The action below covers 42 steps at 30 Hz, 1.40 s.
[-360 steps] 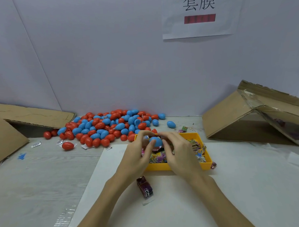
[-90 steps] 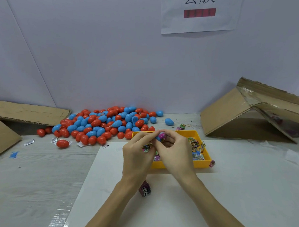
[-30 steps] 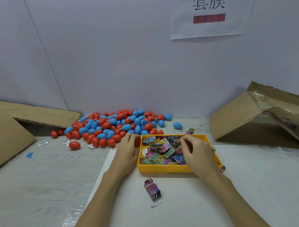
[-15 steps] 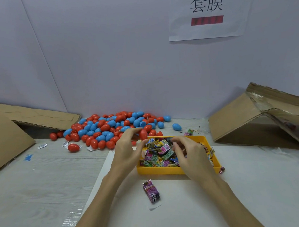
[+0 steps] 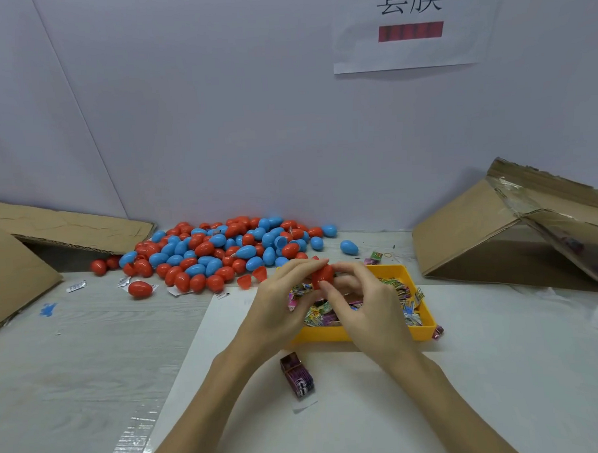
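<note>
Centrally | fingers of left hand [image 5: 277, 309] and right hand [image 5: 371, 308] pinch red egg [image 5: 322, 275] over yellow tray [image 5: 424, 333] | best: work halves squarely, gently

plain pale wall [image 5: 217, 110], paper sign [image 5: 412, 26], grey tabletop [image 5: 56, 356], cardboard boxes [image 5: 479, 239]

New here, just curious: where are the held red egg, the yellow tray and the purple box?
red plastic egg [image 5: 322, 275]: head view, its exposed middle.
yellow tray [image 5: 321, 335]: head view, front wall.
purple box [image 5: 297, 375]: head view, top face.
</note>
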{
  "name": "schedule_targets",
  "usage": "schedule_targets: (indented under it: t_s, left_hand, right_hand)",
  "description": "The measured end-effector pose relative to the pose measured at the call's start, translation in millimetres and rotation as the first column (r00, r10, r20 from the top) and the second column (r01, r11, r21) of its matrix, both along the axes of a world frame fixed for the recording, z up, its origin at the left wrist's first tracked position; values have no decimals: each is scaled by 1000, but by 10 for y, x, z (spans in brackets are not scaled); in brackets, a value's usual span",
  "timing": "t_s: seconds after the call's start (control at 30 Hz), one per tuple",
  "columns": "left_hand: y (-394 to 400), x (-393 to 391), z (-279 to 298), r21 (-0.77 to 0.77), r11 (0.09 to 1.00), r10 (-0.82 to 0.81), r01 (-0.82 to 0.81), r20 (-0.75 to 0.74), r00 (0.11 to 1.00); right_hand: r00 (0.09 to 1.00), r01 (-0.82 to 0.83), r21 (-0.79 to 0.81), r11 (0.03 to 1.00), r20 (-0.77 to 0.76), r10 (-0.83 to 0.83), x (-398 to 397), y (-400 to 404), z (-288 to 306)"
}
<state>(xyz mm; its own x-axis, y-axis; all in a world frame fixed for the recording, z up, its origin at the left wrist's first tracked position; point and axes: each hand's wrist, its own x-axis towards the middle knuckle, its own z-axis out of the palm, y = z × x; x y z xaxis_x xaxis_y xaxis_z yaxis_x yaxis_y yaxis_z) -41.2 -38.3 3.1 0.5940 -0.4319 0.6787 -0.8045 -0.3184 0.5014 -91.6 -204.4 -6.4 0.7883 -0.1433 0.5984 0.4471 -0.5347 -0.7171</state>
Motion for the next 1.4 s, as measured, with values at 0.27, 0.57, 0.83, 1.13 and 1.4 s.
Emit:
schedule_targets:
  t_s: [0.27,0.57,0.83,1.13,1.4]
  left_hand:
    - [-76,-66,1,-82,996,23,-33,-122,992]
    - [4,-40,40,-108,991,44,-80,-299,953]
    - [-16,-49,24,18,990,135,-139,-372,918]
    - [-17,-47,1,69,988,152,-137,-357,921]
    - [-8,-55,12,65,989,148,-134,-334,931]
  right_hand:
    - [996,12,-80,997,-90,-20,3,-71,-16]
    - [956,-55,-387,920,-285,-62,68,-246,-12]
    - [944,-187,-471,862,-329,25,4,-185,23]
    - [927,-123,-443,888,-371,-57,-1,-230,130]
    - [927,49,-417,908,-321,-197,-11,-356,150]
